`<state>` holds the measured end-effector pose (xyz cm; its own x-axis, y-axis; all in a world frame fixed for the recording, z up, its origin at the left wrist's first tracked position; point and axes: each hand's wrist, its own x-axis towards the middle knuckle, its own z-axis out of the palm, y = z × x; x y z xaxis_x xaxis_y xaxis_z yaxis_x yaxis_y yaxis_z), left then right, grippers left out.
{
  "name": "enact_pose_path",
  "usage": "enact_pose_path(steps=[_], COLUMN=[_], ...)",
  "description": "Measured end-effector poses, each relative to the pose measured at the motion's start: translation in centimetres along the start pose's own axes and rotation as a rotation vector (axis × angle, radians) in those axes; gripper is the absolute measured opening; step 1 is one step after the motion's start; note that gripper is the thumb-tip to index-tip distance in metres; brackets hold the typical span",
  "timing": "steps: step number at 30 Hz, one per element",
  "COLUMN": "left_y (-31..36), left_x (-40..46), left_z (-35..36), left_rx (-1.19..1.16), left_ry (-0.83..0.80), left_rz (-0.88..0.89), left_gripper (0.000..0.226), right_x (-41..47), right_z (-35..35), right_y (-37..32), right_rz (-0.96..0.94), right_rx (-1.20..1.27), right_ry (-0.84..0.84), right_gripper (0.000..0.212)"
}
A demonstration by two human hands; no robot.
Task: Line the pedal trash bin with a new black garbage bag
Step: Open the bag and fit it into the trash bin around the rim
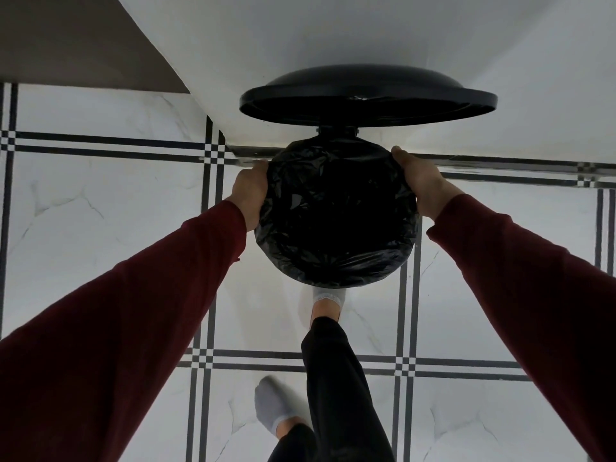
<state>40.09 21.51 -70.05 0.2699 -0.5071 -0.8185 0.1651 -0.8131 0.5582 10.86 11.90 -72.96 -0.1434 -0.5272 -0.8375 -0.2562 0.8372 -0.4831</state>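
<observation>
Black garbage bag [336,218] already folded over pedal bin rim, lid [368,95] up. Left hand [248,195] and right hand [421,181] grip the bag-covered rim on opposite sides. Likely left: snug edge, release pedal.

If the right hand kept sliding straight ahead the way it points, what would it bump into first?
Probably the white wall behind the bin. The right hand points along the garbage bag rim towards it, right of the raised lid; depth is unclear.

The bag [336,221] sits in the bin, lid [368,98] raised behind it against the wall [333,31]; left hand [250,195] and right hand [421,181] flank it.
</observation>
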Motion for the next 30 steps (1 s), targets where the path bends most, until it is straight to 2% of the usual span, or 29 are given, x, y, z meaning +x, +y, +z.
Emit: enact_pose_path(steps=[2, 5, 7, 10, 12, 14, 15, 17, 19, 21, 24, 27, 30], left_y=[-0.2, -0.4, -0.6, -0.4, 0.0, 0.4, 0.4, 0.5, 0.6, 0.6, 0.8, 1.3, 2.1], left_x=[0.2, 0.5, 0.4, 0.2, 0.4, 0.5, 0.3, -1.0, -1.3, -0.6, 0.3, 0.9, 1.6], left_z=[-0.2, -0.4, -0.6, -0.5, -0.5, -0.2, 0.0, 0.5, 0.9, 1.1, 1.4, 1.8, 1.8], left_rx=[0.067, -0.027, -0.074, -0.015, 0.094, 0.228, 0.306, 0.411, 0.536, 0.711, 0.929, 0.721, 0.519], left_ry=[-0.019, 0.014, 0.051, 0.061, 0.057, 0.192, 0.323, 0.495, 0.447, 0.294, 0.099, 0.056, 0.022], left_rz=[0.041, 0.041, 0.043, -0.021, -0.016, 0.042, 0.105, 0.366, 0.66, 0.825, 0.815, 0.689, 0.488], left_gripper=[0.022, 0.011, 0.018, 0.021, 0.025, 0.031, 0.035, 0.032, 0.026, 0.029, 0.04, 0.04, 0.035], right_x=[0.7, 0.1, -1.6, -2.8, -3.4, -4.0, -4.6, -5.5, -5.8, -5.4, -4.4, -3.6, -2.9], right_z=[0.0, 0.4, 0.7, 0.8, 0.9, 1.1, 1.3, 1.7, 2.3, 2.9, 3.5, 3.6, 3.9], right_y=[0.2, 0.0, -0.6, -1.1, -1.5, -1.4, -1.2, -0.4, 0.3, 0.5, -0.4, -1.9, -3.4], right_rz=[0.003, -0.019, -0.05, -0.092, -0.139, -0.23, -0.304, -0.556, -0.802, -0.923, -0.856, -0.632, -0.449], right_rx=[0.003, -0.03, -0.06, -0.086, -0.247, -0.507, -0.587, -0.655, -0.726, -0.802, -0.87, -0.715, -0.574], right_ry=[0.0, 0.018, 0.023, 0.031, 0.106, 0.261, 0.326, 0.38, 0.385, 0.349, 0.219, 0.082, 0.05], right_gripper=[0.087, 0.085, 0.072, 0.046, 0.044, 0.048, 0.047, 0.038, 0.035, 0.036, 0.04, 0.038, 0.043])
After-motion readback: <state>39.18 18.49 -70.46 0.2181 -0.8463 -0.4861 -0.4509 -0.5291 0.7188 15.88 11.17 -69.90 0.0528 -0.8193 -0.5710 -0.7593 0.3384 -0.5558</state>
